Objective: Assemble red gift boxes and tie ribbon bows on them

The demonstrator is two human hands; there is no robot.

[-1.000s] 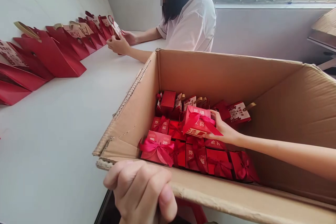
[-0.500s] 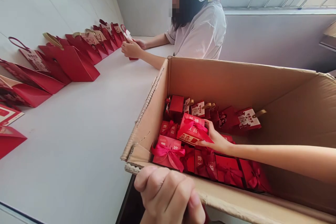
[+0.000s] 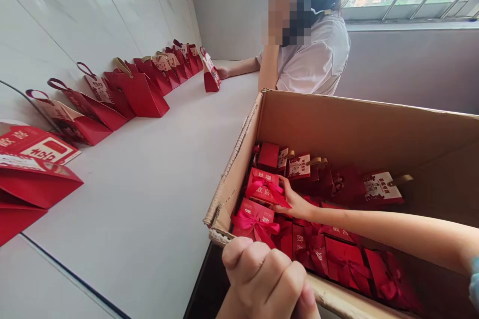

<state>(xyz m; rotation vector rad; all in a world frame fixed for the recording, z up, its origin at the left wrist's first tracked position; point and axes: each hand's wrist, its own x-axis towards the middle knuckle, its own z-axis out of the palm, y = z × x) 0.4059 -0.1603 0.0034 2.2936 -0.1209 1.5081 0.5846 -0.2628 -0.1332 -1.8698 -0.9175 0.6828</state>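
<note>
In the head view my left hand point(image 3: 267, 279) is wrapped round the near rim of a brown cardboard box point(image 3: 318, 109). My right hand point(image 3: 294, 202) reaches in from the right, thumb and fingers closed round a red gift box point(image 3: 262, 185) with a pink ribbon bow. That gift box sits in the left part of the cardboard box, beside another ribboned gift box point(image 3: 254, 217). More red ribboned boxes point(image 3: 344, 261) lie along the near side. Red tagged packages point(image 3: 299, 165) with gold loops stand along the far wall inside.
A white counter point(image 3: 157, 179) runs to the left. Red gift bags point(image 3: 145, 92) with loop handles line the tiled wall on it. Across the cardboard box a person point(image 3: 310, 60) in a white top has a hand by another red bag point(image 3: 212, 77). A barred window is behind.
My right hand has set the gift box lower and further left among the others. The view has shifted left. The other person's bag now stands on the counter, one hand raised to the head.
</note>
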